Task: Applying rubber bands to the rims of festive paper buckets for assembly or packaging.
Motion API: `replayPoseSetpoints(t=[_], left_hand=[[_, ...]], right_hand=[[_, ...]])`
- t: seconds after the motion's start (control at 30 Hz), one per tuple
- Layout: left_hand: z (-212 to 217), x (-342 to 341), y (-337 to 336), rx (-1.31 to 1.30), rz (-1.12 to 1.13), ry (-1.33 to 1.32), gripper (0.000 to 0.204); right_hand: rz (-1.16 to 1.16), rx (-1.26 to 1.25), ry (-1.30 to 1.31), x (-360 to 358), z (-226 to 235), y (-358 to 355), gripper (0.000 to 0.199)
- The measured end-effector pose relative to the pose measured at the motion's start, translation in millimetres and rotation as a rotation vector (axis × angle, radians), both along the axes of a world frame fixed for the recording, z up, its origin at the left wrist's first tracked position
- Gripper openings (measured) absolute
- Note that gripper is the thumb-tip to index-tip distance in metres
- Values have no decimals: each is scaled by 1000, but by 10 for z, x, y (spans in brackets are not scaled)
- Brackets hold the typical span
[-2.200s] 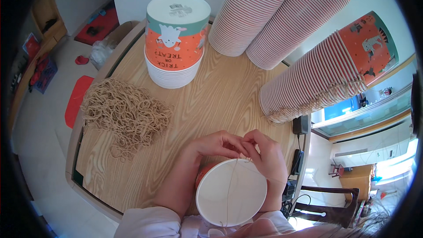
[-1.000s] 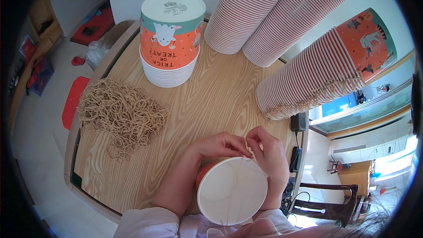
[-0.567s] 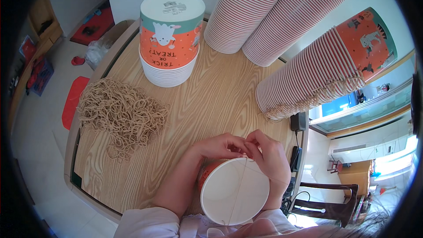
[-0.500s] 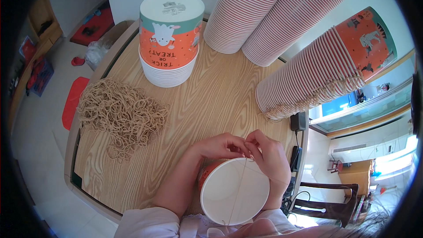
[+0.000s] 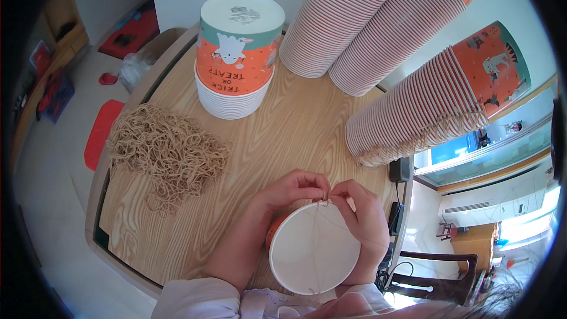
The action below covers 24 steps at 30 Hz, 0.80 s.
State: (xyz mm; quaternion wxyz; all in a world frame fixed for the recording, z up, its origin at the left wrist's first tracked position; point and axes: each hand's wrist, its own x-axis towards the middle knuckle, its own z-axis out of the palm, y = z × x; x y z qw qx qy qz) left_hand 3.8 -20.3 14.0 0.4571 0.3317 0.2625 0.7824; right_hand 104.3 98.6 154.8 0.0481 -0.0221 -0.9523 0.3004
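Little has changed over the last seconds: my left hand (image 5: pixel 287 192) and right hand (image 5: pixel 364 218) still pinch the thin string (image 5: pixel 323 202) at the far rim of the white-bottomed paper bucket (image 5: pixel 314 247) against my body, so the tying goes on.

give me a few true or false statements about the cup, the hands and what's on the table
1. Both hands meet at the far rim of the white paper cup. True: the left hand and right hand pinch a thin string there.
2. The heap of tan string loops lies to the right of the hands. False: it lies on the left part of the wooden table.
3. The short cup stack at the back stands upside down. True.
4. The long cup stacks stand upright. False: they lie tilted on their sides.
5. The held cup is full of string. False: only a thin strand crosses its white face.
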Motion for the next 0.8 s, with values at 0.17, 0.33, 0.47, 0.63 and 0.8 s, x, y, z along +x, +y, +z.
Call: replayPoseSetpoints(t=[0.17, 0.33, 0.47, 0.63, 0.8], left_hand=[[6, 18, -14, -44, -47, -111, 16], [-42, 46, 2, -140, -71, -57, 18], [-56, 52, 9, -164, -58, -24, 19], [-123, 18, 8, -67, -104, -176, 19], [-19, 13, -13, -110, -102, -142, 20]], right_hand=[[99, -66, 70, -49, -41, -5, 9], [141, -74, 66, -75, -93, 32, 9], [151, -70, 26, -69, -114, 50, 9], [127, -72, -12, -62, -83, 49, 10], [71, -60, -14, -48, -72, 45, 11]])
